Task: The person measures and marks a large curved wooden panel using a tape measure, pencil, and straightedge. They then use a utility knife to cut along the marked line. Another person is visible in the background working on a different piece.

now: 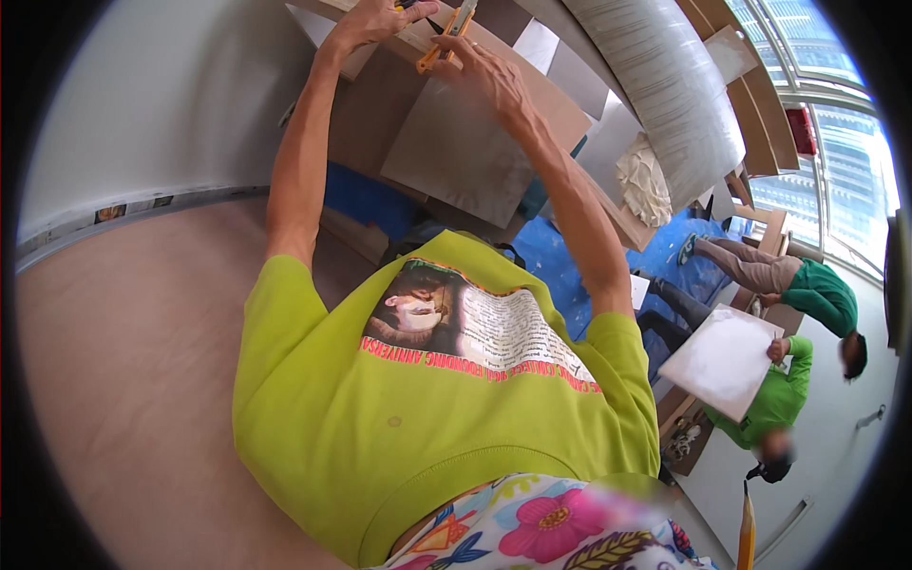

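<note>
My right hand (pixel 489 81) is closed around an orange utility knife (pixel 437 55), its metal end pointing up toward the upper edge of the view. Just left of it, my left hand (pixel 372 23) has its fingers curled by a small yellow and black thing (pixel 405 5), cut off by the picture's upper edge; its kind I cannot make out. Both arms stretch forward over a wooden board (pixel 551 100). Below the hands, a grey-brown square panel (pixel 461 152) leans at a tilt. The board's far side lies beyond the view.
A blue sheet (pixel 570 261) covers floor at the right. Beyond the board lie a large wrapped roll (pixel 655 76) and a crumpled white cloth (pixel 646 180). One co-worker holds a white square panel (pixel 724 361); another in dark green (pixel 822 296) stands behind. A wall (pixel 180 104) rises at left.
</note>
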Available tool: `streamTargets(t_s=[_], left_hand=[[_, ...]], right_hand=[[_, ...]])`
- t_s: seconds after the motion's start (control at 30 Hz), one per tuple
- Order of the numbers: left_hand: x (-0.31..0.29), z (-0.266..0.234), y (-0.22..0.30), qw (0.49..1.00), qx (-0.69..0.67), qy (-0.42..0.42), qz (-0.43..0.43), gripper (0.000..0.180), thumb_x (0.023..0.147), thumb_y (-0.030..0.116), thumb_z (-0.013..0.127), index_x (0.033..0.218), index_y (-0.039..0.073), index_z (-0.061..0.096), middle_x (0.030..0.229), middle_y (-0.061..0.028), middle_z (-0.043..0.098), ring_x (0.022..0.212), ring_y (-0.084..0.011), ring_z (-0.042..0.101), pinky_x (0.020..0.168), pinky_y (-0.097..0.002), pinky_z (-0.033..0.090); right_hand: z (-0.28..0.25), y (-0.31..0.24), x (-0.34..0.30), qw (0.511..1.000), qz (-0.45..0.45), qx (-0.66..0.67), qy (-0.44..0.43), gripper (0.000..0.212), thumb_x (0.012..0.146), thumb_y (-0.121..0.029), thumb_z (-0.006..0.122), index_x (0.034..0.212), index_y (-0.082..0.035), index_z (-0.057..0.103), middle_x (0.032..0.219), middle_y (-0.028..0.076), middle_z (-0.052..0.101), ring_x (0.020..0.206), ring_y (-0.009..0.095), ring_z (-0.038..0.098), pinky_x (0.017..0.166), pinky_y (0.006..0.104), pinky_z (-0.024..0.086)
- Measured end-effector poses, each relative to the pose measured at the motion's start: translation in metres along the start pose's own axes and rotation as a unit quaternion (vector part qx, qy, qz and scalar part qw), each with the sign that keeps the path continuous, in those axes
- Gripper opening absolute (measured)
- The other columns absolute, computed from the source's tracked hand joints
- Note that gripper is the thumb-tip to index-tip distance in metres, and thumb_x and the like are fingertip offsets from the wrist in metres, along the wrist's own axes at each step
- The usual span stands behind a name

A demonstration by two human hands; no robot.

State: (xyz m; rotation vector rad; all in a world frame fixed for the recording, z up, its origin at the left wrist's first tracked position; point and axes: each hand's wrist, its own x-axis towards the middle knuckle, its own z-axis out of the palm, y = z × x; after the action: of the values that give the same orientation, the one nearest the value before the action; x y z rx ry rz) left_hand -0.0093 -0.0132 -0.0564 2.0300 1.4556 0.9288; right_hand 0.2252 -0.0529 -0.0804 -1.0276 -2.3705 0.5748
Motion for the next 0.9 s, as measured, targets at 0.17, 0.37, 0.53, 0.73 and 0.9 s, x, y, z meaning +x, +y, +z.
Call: streamTargets(t_s=[0.17, 0.37, 0.53, 0.73, 0.9], left_hand=[[0.006, 0.001, 0.01, 0.997, -0.024, 0.078, -0.017, 0.033, 0.09, 0.034, 0.071, 0.103, 0.004, 0.074, 0.098, -0.0165, 0.074, 0.09, -0.0286, 0.07, 0.079, -0.0374, 0.054], [0.012, 0.004, 0.006, 0.995, -0.003, 0.1, -0.018, 0.033, 0.091, 0.034, 0.071, 0.102, 0.003, 0.074, 0.096, -0.0156, 0.074, 0.088, -0.0268, 0.071, 0.078, -0.0365, 0.054], [0.003, -0.004, 0.008, 0.979, -0.071, 0.181, -0.053, 0.033, 0.092, 0.034, 0.07, 0.102, 0.003, 0.073, 0.093, -0.016, 0.074, 0.087, -0.0274, 0.071, 0.075, -0.0374, 0.054], [-0.002, -0.022, 0.025, 0.965, 0.002, 0.225, -0.132, 0.03, 0.094, 0.031, 0.066, 0.099, 0.002, 0.071, 0.093, -0.017, 0.072, 0.091, -0.0298, 0.069, 0.08, -0.0389, 0.052], [0.022, -0.002, -0.032, 0.939, 0.223, 0.235, 0.112, 0.03, 0.093, 0.041, 0.067, 0.093, 0.011, 0.07, 0.087, -0.0154, 0.069, 0.083, -0.0401, 0.064, 0.075, -0.048, 0.051]], right_hand=[[-0.003, 0.0, -0.006, 0.999, -0.015, -0.013, 0.039, 0.036, 0.098, -0.035, 0.057, 0.127, -0.013, 0.059, 0.103, 0.013, 0.067, 0.096, 0.031, 0.066, 0.081, 0.0415, 0.052], [0.01, 0.007, 0.004, 0.999, -0.03, -0.03, 0.002, 0.034, 0.098, -0.045, 0.052, 0.115, -0.021, 0.067, 0.112, 0.013, 0.063, 0.095, 0.033, 0.066, 0.081, 0.0447, 0.052], [0.0, -0.011, 0.002, 0.991, 0.042, -0.113, -0.061, 0.023, 0.1, -0.032, 0.052, 0.115, -0.027, 0.068, 0.117, -0.007, 0.063, 0.112, 0.021, 0.06, 0.091, 0.0362, 0.054], [-0.006, 0.009, -0.027, 0.997, -0.007, -0.07, -0.02, 0.033, 0.097, -0.047, 0.055, 0.105, -0.019, 0.071, 0.098, 0.017, 0.061, 0.09, 0.036, 0.066, 0.077, 0.0465, 0.053], [-0.028, 0.012, -0.058, 0.997, 0.054, -0.033, 0.032, 0.024, 0.093, -0.037, 0.067, 0.104, -0.017, 0.073, 0.097, 0.017, 0.062, 0.083, 0.035, 0.066, 0.072, 0.044, 0.053]])
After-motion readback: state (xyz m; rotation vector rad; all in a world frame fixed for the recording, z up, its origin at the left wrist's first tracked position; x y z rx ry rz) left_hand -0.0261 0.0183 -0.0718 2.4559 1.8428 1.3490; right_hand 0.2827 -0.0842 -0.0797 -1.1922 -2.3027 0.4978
